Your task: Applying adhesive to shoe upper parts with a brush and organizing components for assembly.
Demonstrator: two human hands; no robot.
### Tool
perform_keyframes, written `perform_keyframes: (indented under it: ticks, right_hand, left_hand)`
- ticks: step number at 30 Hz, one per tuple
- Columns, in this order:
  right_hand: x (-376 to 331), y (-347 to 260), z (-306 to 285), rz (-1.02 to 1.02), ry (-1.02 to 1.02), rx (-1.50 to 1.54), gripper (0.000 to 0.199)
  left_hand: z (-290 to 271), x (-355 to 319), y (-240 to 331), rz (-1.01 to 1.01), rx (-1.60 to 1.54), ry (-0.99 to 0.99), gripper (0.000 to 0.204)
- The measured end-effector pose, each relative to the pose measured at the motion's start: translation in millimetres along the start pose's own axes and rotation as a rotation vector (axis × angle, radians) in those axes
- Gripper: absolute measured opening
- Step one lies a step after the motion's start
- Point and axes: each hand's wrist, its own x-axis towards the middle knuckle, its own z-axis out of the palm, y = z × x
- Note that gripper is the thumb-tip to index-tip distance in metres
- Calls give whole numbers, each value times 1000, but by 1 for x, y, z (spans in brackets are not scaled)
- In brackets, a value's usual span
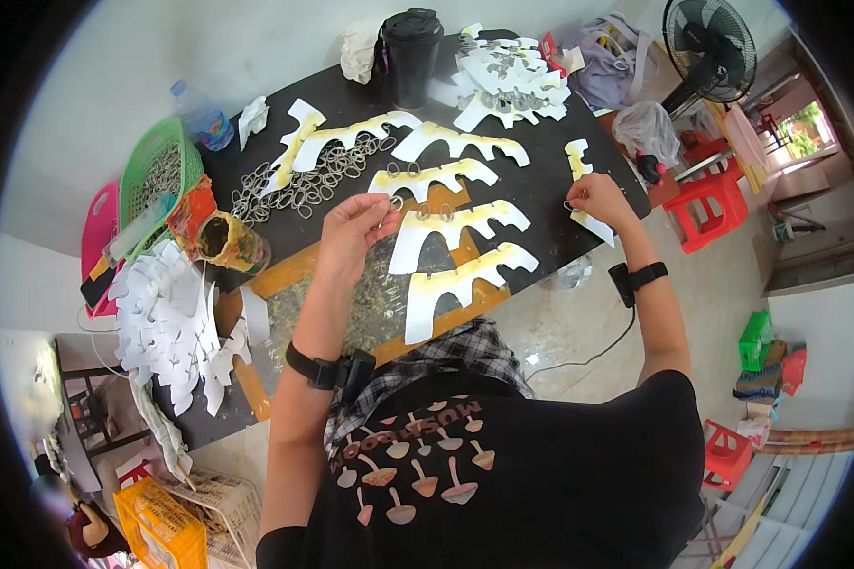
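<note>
My left hand (pixel 351 235), over the table's middle, pinches a small metal ring (pixel 396 202) between thumb and fingertips. At the right end of the table, my right hand (pixel 598 199) is closed at the edge of a narrow white cut-out strip (pixel 593 228), with what looks like a small ring at its fingertips. Three scalloped white cut-outs with yellowish smears lie in front of me: an upper one (pixel 460 176) and a middle one (pixel 484 217), each bearing rings, and a lower one (pixel 474 275) with none visible. Farther back, a loose heap of metal rings (pixel 304 180) spreads across the table.
White cut-outs with rings are stacked at the back (pixel 512 81), near a black tumbler (pixel 411 57). At left stand a green basket (pixel 166 161) of rings, a smeared can (pixel 232 242) and a pile of plain white cut-outs (pixel 166 313). A fan (pixel 710 47) stands back right.
</note>
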Motion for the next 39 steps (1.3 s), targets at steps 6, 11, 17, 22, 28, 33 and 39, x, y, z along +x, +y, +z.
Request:
perform_keyframes:
  ticks: [6,11,17,22,28,33,39]
  right_hand:
    - [-4,-16,-6,23,64,-137,11]
    - [-9,-86,-20,-107,98,223,17]
    - [-18,-171,5,-252,-122,827,20]
    - [-12,-157,7,-183,-74,922,16]
    - [5,-48,-22,49,251,826,12]
    - [1,8,-8,292,222,456,12]
    - [7,21,4,268,271,292,15]
  left_hand:
    - [3,-3,1,21,19,-1,12]
    - [30,-9,-1,64,88,-126,16]
    - [72,-18,-6,107,119,-159,17]
    - [71,-22,-9,127,93,-183,18]
    - [47,-13,-10,107,87,-94,19]
    - [39,-9,-16,47,54,-71,20]
    - [36,-8,-19,4,67,-78,19]
